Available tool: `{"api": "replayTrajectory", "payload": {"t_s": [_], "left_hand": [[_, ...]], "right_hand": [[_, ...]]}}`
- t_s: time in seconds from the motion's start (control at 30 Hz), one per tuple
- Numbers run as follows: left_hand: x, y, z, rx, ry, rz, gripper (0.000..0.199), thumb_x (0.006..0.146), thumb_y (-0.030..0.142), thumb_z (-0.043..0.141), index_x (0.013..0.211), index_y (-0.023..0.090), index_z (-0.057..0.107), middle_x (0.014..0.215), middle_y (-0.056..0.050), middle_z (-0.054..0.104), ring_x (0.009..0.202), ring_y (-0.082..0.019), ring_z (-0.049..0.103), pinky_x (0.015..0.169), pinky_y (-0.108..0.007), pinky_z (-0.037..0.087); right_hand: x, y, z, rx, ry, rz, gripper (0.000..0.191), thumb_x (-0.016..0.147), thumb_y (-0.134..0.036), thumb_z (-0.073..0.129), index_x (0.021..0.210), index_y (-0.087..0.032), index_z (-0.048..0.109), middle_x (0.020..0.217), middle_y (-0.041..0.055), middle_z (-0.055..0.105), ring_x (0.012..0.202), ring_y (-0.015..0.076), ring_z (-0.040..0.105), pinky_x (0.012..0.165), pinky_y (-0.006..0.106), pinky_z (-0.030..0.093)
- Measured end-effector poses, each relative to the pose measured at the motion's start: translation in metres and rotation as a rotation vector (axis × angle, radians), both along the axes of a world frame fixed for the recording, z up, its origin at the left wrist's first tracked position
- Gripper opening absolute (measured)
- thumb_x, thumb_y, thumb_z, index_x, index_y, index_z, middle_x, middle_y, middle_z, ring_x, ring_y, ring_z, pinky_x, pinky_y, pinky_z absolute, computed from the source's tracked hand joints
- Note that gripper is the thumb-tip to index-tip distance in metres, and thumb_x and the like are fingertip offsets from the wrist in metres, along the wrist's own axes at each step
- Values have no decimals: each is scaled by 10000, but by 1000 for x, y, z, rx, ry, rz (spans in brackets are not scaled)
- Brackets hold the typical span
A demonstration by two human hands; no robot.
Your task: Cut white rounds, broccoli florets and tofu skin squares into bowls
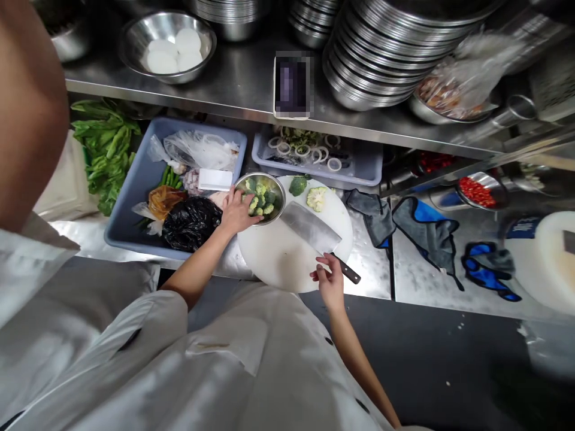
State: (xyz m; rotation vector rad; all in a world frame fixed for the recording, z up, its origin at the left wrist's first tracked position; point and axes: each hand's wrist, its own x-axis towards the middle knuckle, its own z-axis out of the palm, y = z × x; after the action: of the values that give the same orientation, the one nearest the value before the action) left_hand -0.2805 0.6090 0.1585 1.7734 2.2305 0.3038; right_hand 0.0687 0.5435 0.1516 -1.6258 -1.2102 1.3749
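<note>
The left hand [239, 212] lies at the left edge of a metal bowl [280, 194] near the middle of the frame, its fingers slightly spread over the rim and next to the broccoli [268, 208] inside. Whether they grip anything, I cannot tell.

The right hand [329, 278], lower and to the right, has loosely curled fingers, apart from each other and holding nothing. They are right by the black handle of the knife [309, 227]; I cannot tell if they touch it. The knife lies flat and slanted on the round white board [269, 254], its handle toward the lower right. A green piece [297, 185] and a pale piece [316, 199] lie at the board's top edge.

Left of the bowl, a blue tray [123, 209] holds a black bag [191, 222], a white box [215, 179], clear plastic and green peppers [169, 178]. Above the board, a second tray [266, 157] holds onion rings [335, 164]. To the right, dark cloths [426, 230] lie on the desk [371, 288]. Stacked metal bowls [372, 78] stand on the shelf [233, 96] at the top. Another person's arm [31, 114] fills the upper left.
</note>
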Motion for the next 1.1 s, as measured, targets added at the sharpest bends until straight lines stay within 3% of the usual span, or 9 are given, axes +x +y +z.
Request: {"api": "replayTrajectory", "payload": {"t_s": [0.2,0.47,0.8,1.0,1.1], "left_hand": [[5,-5,-8,68,12,15,656,790,413,723,1403,230,577,1526,-165,435,1586,-417,144,1243,-585,255],[9,-21,0,77,26,-25,611,868,371,621,1449,202,534,1580,-163,436,1579,-386,201,1248,-567,219],[24,-6,12,10,90,-30,622,837,346,632,1450,242,600,1544,-173,451,1501,-432,294,1189,-613,246],[22,7,16,80,134,39,594,928,459,555,1488,259,565,1576,-183,417,1452,-436,344,1123,-608,315],[19,19,14,94,171,-17,538,945,439,533,1448,260,605,1598,-175,394,1482,-418,319,1132,-595,310]], "right_hand": [[0,0,-5,-16,7,0,561,838,-540,671,1275,-217,534,1240,121,667,640,141,676,595,327,565],[5,8,0,15,-3,-12,544,839,-526,661,1265,-217,522,1214,119,676,626,141,669,587,331,564],[6,12,3,40,-11,18,543,852,-530,648,1264,-204,512,1194,117,679,625,137,675,588,322,563],[14,8,-1,52,-29,9,534,866,-538,629,1269,-207,513,1189,109,686,622,125,669,598,317,573],[17,6,-4,52,-24,5,525,875,-535,630,1275,-214,519,1195,107,689,621,125,669,598,317,573]]}}
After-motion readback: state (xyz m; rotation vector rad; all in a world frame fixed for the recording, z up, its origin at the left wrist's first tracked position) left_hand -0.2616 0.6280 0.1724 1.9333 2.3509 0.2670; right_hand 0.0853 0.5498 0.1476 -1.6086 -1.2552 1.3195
